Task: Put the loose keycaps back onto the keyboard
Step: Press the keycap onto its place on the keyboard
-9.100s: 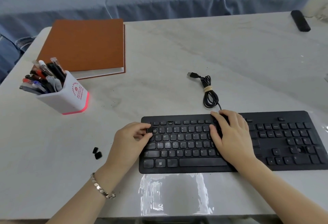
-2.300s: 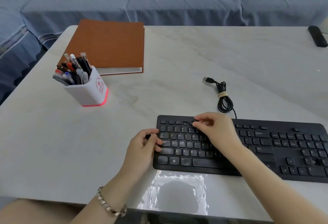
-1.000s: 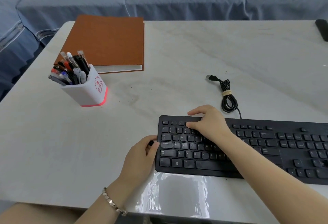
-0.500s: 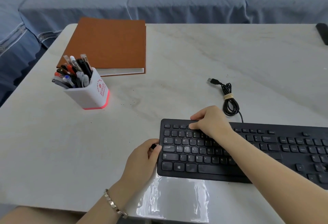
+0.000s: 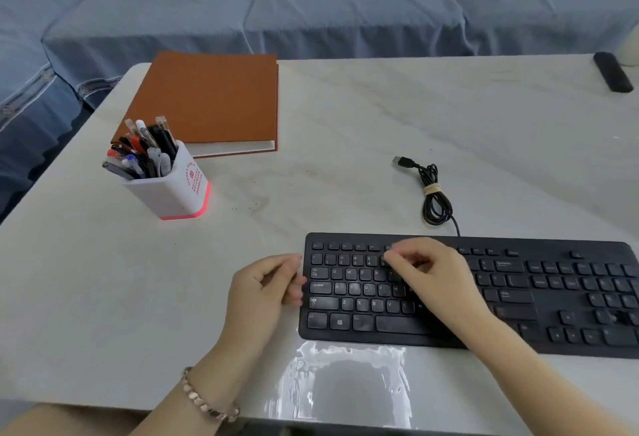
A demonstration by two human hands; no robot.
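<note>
Black keyboard (image 5: 553, 300) is lying flat on the white marble table (image 5: 345, 107), long side running along the near table edge, w/ its right end running out of shot. L hand (image 5: 262, 294) is resting just off the kbd's left edge at about the Tab/Caps rows, fingers curled in, thumb nearing the index finger; can't tell if anything is sitting between them. R hand (image 5: 432, 276) is lying over the kbd's left-centre, fingers bent, fingertips (image 5: 389, 255) bearing down around the number row and F-key row; whether a keycap is under them is hidden, so grip can't be called. No loose keycap is showing anywhere. L wrist is wearing a bead bracelet (image 5: 207, 401). Behind the kbd its cable (image 5: 435, 200) is sitting coiled and tied, USB plug (image 5: 401, 161) pointing left. Well behind-left of the kbd a white pen cup (image 5: 169, 190) is standing, w/ a brown notebook (image 5: 211, 100) beyond it. Far behind the kbd's right end a black remote (image 5: 612, 71) is lying. A glossy film patch (image 5: 345, 383) is shining just in front of the kbd.
</note>
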